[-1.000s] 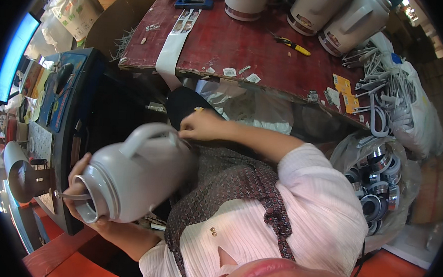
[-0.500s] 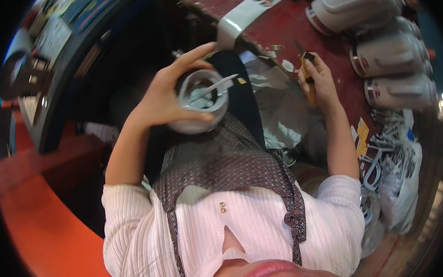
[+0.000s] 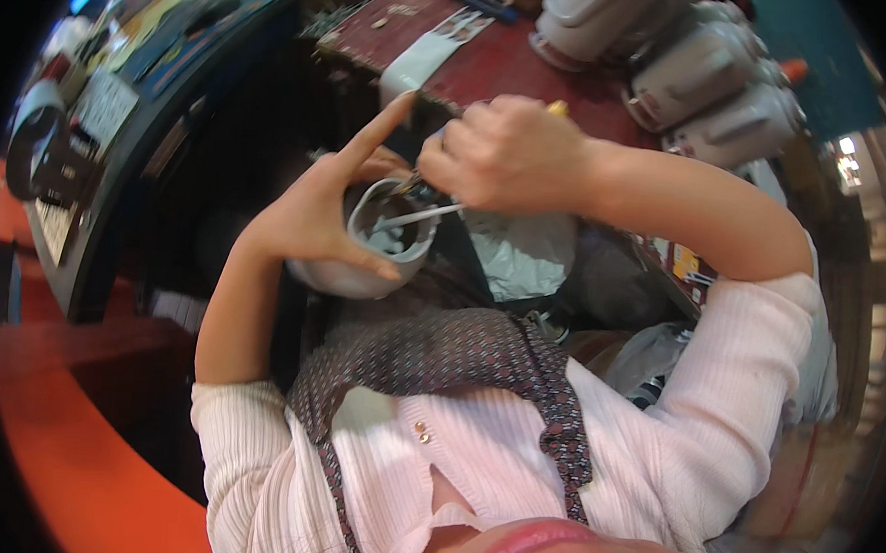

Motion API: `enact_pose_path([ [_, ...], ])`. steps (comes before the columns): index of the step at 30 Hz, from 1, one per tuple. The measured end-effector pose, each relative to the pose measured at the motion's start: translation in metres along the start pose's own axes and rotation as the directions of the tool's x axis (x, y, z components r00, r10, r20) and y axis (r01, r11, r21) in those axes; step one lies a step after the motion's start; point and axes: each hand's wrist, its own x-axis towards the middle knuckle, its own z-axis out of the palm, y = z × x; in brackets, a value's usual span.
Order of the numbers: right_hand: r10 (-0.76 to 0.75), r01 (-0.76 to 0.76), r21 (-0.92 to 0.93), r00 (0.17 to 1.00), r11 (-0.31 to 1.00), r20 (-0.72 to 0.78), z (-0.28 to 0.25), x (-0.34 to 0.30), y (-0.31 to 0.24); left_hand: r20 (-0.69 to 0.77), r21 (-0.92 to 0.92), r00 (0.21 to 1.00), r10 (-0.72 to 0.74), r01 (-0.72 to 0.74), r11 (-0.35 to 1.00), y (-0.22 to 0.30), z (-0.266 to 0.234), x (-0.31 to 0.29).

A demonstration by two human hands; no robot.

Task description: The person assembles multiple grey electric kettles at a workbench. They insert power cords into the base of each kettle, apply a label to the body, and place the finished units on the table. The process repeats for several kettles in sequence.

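My left hand [image 3: 311, 205] wraps around the far-left side of a rounded white plastic container [image 3: 348, 280], thumb along its near rim and forefinger stretched out past it. Its round mouth faces up, and pale pieces show inside. A thin white rod [image 3: 421, 215] sticks out of the mouth to the right. In my right hand [image 3: 514, 155], fingers closed, is a utility knife [image 3: 558, 109] whose yellow end shows above the knuckles. Its dark front end meets the container's rim, though my fingers hide most of it.
Several pale lidded jugs [image 3: 689, 74] with handles stand on the red tabletop [image 3: 484, 73] at the far right. A white paper strip [image 3: 424, 65] hangs over its edge. Clear plastic bags [image 3: 649, 352] are below my right arm. A dark-edged bench [image 3: 187, 93] with clutter stands left.
My right hand has swung left from over the red table to the container's rim, bringing the knife along. My left hand and the container have shifted slightly left and nearer.
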Motion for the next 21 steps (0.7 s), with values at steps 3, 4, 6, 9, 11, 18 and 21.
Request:
enact_pose_path([
  [3,0.018,-0.028,0.149,0.997,0.988,0.070,0.004,-0.012,-0.014,0.017,0.114,1.000,-0.020,0.018,0.993,0.000,0.014,0.002],
  [4,0.051,-0.074,0.231,0.993,0.970,0.106,0.006,-0.014,-0.019,0.031,0.125,0.999,-0.020,0.016,0.992,0.000,0.019,0.003],
  [6,0.061,-0.130,0.268,0.966,0.955,0.251,0.012,-0.013,-0.030,0.007,0.083,0.996,-0.088,0.087,0.993,-0.001,0.027,0.004],
  [9,0.050,-0.185,0.296,0.911,0.937,0.410,0.015,-0.001,-0.040,0.000,0.135,0.992,-0.127,0.126,0.983,-0.004,0.038,0.007],
  [11,0.025,-0.210,0.318,0.866,0.925,0.499,0.012,0.004,-0.039,-0.031,0.224,0.991,-0.130,0.133,0.965,-0.006,0.041,0.009],
  [18,0.176,-0.465,0.249,0.695,0.850,0.697,-0.013,-0.023,-0.040,-0.044,0.336,0.998,-0.053,0.065,0.940,0.002,0.053,0.003],
  [21,0.079,-0.492,0.321,0.634,0.809,0.769,-0.018,-0.031,-0.051,0.029,0.494,0.999,-0.017,0.000,0.869,0.006,0.074,0.001],
])
